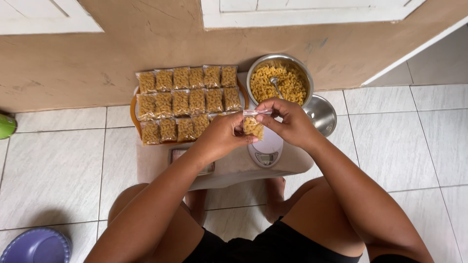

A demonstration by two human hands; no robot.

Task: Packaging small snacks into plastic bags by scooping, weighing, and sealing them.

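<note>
Small clear plastic bag (253,125) partly filled with yellow spiral pasta, held upright between both hands above a white kitchen scale (266,148). The pasta sits in the lower half; the transparent upper edge is pinched flat between the fingertips. The bag is lifted clear of the scale.

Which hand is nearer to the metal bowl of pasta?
Right. The right hand sits just below the metal bowl of pasta, pinching the small bag; the left hand is farther, lower left.
</note>
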